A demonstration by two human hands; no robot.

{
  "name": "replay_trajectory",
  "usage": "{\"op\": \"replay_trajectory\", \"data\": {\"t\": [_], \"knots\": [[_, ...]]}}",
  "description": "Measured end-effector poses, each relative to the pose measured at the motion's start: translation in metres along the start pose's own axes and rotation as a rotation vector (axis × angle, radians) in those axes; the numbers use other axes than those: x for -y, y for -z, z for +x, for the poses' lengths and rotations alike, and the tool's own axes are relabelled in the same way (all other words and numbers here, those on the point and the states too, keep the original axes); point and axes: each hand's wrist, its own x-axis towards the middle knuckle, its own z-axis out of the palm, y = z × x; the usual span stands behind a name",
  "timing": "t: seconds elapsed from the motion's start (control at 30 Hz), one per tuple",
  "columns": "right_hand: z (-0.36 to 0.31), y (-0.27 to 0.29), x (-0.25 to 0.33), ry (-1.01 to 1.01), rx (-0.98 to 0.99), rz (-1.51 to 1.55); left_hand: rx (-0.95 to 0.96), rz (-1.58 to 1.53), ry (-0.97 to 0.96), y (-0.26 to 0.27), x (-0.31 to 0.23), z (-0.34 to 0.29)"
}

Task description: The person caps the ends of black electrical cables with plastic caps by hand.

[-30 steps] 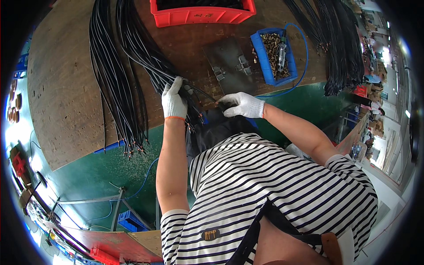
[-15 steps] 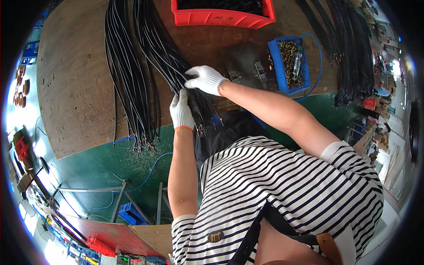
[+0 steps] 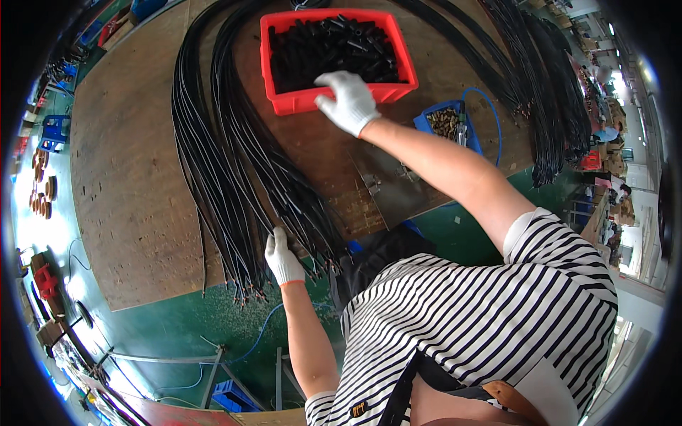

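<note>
Two bundles of long black cables (image 3: 238, 135) lie across the table, their stripped copper-coloured ends hanging over its near edge. By those ends, my left hand (image 3: 283, 261), in a white knit glove, has its fingers closed on a black cable at the gap between the bundles. My right hand (image 3: 349, 105), gloved alike and slightly blurred, reaches over the near rim of a red plastic bin (image 3: 305, 101). Its thumb and fingers are apart, with nothing seen in them. Short black tubular sleeves (image 3: 334, 50) fill the bin.
Right of the bin stands a blue tray (image 3: 424, 122) of small brass-coloured parts (image 3: 445, 122), with a pen-like tool (image 3: 462, 128) on a blue hose. Small metal fixtures sit on a dark plate (image 3: 387, 188). More cable bundles (image 3: 550, 106) hang at the far right.
My right hand has left the cables and moved up to the red bin. My left hand has moved down toward the cable ends. The view has shifted, showing more of the bin.
</note>
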Motion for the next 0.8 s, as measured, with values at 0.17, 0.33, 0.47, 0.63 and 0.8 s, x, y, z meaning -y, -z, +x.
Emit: {"op": "replay_trajectory", "data": {"t": [0.17, 0.33, 0.47, 0.63, 0.8], "knots": [[0.059, 0.017, -0.092, -0.122, 0.445, -0.347, -0.020, 0.003, 0.057, -0.008, 0.003, -0.004], [0.103, -0.002, -0.100, 0.180, 0.988, -0.480, -0.034, 0.050, 0.058, -0.022, 0.000, -0.012], [0.118, -0.020, -0.097, 0.164, 0.990, -0.586, -0.014, 0.153, 0.075, -0.055, -0.004, -0.012], [0.102, -0.036, -0.110, 0.282, 0.873, -0.614, -0.013, 0.151, 0.082, -0.080, 0.002, -0.015], [0.101, -0.029, -0.109, 0.253, 0.837, -0.604, -0.066, 0.160, 0.085, -0.072, 0.000, -0.015]]}}
